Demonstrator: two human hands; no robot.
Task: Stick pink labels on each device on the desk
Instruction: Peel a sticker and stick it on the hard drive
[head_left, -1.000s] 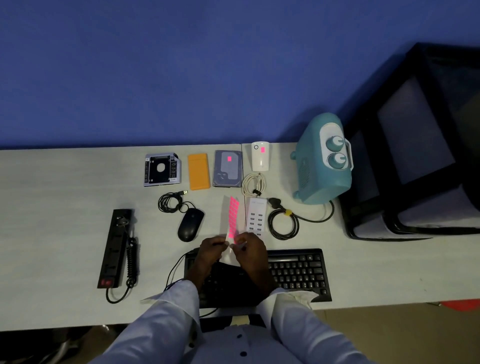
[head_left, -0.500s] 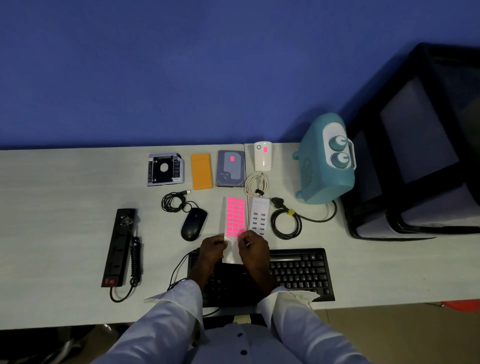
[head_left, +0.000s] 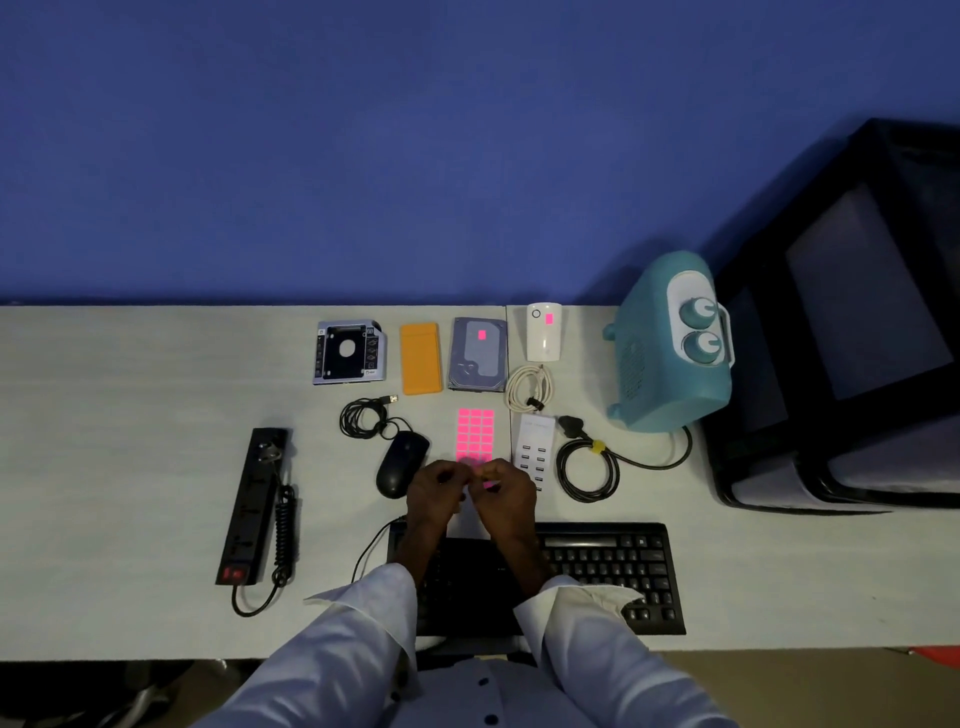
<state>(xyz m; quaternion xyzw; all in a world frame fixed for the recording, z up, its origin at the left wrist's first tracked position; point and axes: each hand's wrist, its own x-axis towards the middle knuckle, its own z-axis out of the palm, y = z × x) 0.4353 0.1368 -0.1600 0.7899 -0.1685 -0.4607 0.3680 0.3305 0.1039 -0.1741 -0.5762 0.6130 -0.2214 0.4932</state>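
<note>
A sheet of pink labels lies flat on the desk between the black mouse and the white USB charger. My left hand and my right hand meet over its near end, fingers pinched. The left holds the sheet's edge. The right pinches a pink label there. The grey hard drive and the white plug device each carry a pink label. No label shows on the orange case, drive caddy, teal heater, power strip or keyboard.
A coiled white cable lies behind the charger, and the heater's black cord is to its right. The mouse's cord is coiled behind the mouse. A large black case stands past the desk's right end. A blue wall backs the desk.
The label sheet went from held up on edge to lying flat on the desk. Both hands moved slightly forward and closed together over its near end.
</note>
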